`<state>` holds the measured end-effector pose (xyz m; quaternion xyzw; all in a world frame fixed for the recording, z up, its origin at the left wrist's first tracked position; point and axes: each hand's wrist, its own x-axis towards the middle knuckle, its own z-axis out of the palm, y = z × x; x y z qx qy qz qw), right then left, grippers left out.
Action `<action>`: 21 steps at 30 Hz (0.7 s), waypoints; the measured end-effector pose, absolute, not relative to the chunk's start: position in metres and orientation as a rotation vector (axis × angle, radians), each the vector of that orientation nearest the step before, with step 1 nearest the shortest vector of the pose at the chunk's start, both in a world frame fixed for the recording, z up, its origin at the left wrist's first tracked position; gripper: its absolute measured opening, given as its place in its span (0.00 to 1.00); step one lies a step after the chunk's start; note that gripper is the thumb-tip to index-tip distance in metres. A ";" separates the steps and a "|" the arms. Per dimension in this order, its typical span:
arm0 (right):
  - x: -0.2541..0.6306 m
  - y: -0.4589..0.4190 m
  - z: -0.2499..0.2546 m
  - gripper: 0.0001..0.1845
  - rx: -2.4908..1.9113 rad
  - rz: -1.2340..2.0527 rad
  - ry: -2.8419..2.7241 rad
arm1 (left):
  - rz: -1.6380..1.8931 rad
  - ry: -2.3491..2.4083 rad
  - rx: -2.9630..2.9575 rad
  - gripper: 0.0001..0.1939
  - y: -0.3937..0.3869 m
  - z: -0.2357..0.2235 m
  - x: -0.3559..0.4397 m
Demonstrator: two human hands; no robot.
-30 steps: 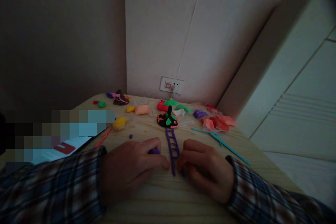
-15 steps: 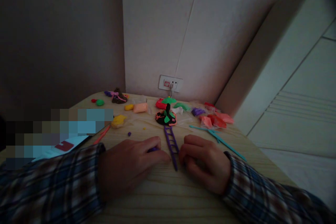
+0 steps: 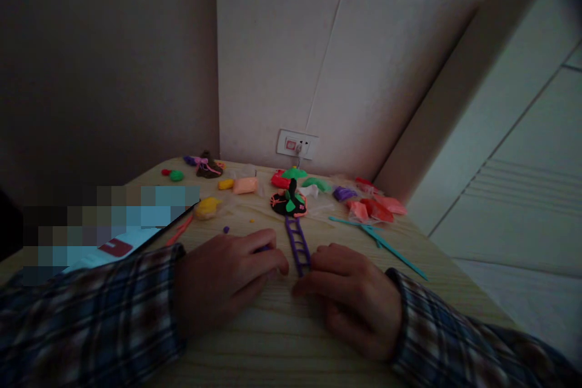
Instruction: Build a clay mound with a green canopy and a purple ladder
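Note:
A purple clay ladder (image 3: 297, 242) lies flat on the table, its top end at a black clay piece (image 3: 288, 203) with green leaf shapes and a dark upright stem. My left hand (image 3: 231, 270) rests just left of the ladder, fingers curled around a bit of purple clay (image 3: 262, 249) that shows only in part. From the right, my right hand (image 3: 354, 297) has its curled fingers at the ladder's lower end and covers it; the fingertips seem closed on that end, with the thumb hidden. A small purple clay ball (image 3: 226, 230) sits beyond my left hand.
Left stands a lit tablet screen (image 3: 150, 218), partly pixelated, beside orange clay strips (image 3: 180, 229). Behind are a brown clay shoe (image 3: 209, 167), yellow clay (image 3: 208, 207) and several clay packets (image 3: 373, 209). Turquoise clay strips (image 3: 386, 244) lie right. A wall socket (image 3: 297, 144) is behind.
My right hand has shifted slightly toward me, and its index finger now reaches left over the ladder's lower end. My left fingers have drawn back a little. The view has shifted slightly.

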<state>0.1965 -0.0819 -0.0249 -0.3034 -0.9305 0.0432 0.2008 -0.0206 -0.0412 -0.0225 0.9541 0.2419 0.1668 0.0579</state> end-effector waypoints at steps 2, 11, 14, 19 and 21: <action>0.197 -0.081 -0.026 0.11 -0.869 0.090 -2.563 | 0.498 0.747 2.891 0.12 -0.041 -0.023 -0.021; 0.198 -0.076 -0.034 0.08 -0.970 0.027 -2.366 | 0.531 0.794 2.738 0.10 -0.040 -0.023 -0.020; 0.198 -0.076 -0.032 0.09 -0.969 0.039 -2.340 | 0.449 0.857 2.732 0.08 -0.040 -0.018 -0.019; 0.197 -0.077 -0.031 0.10 -0.871 0.054 -2.319 | 0.382 0.902 2.773 0.09 -0.041 -0.015 -0.019; 0.196 -0.078 -0.030 0.11 -0.863 0.079 -2.313 | 0.364 0.907 2.806 0.09 -0.041 -0.015 -0.020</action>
